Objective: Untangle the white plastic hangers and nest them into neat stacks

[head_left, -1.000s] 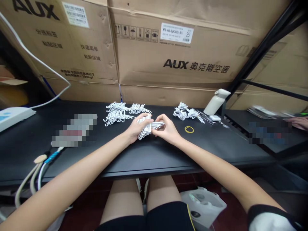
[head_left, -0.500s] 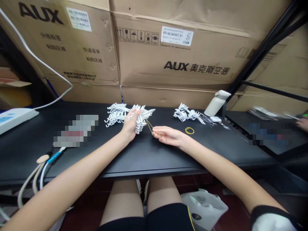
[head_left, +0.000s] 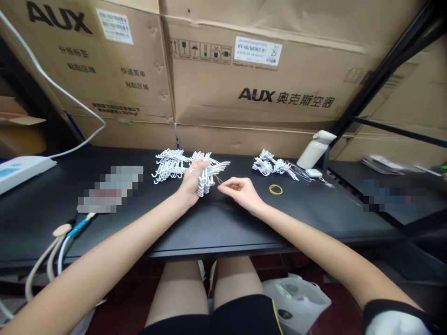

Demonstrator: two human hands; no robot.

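Observation:
A bunch of white hooks (head_left: 205, 180) is gripped in my left hand (head_left: 192, 182), their bent ends pointing down and their stems fanning to the right. My right hand (head_left: 241, 193) pinches a yellow rubber band (head_left: 218, 178), which stretches from the bunch to my fingertips. Where the band meets the hooks is partly hidden by my left fingers. Behind and left of my left hand lie more white hooks (head_left: 169, 165) in rows on the black table (head_left: 223, 228). Right of my right hand, another yellow rubber band (head_left: 275, 189) lies loose.
Bundled white hooks (head_left: 267, 164) lie at the back right, near a white bottle (head_left: 316, 150) and a small white case (head_left: 313, 173). A blurred-out flat object (head_left: 111, 190) and a power strip (head_left: 24, 172) are on the left. Cardboard boxes (head_left: 209, 102) stand behind.
My right hand has moved closer to the bunch and turned, and the stretched part of the rubber band looks shorter. My left hand, holding the hooks, has shifted slightly right.

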